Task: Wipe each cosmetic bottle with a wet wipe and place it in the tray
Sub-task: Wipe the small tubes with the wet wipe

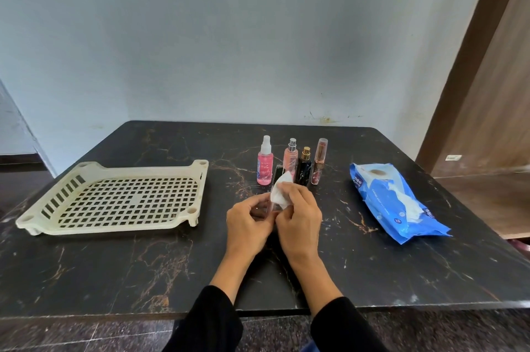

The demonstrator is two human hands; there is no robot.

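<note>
My left hand point(248, 225) grips a clear bottle with a dark cap point(277, 173), tilted away from me above the table's middle. My right hand point(299, 218) presses a white wet wipe point(281, 191) against that bottle's upper part. Much of the bottle is hidden by my fingers and the wipe. Behind my hands stand a pink spray bottle point(264, 163), a pale pink perfume bottle point(291, 159), a black bottle with a gold cap point(305, 168) and a brown tube with a clear cap point(319, 161). The cream perforated tray point(43, 215) lies to the left with nothing in it.
A blue pack of wet wipes point(381, 202) lies on the right, a wipe sticking out of its opening. The dark marble table point(143, 265) ends close to me at the front edge. A wooden door frame point(470, 64) stands at the far right.
</note>
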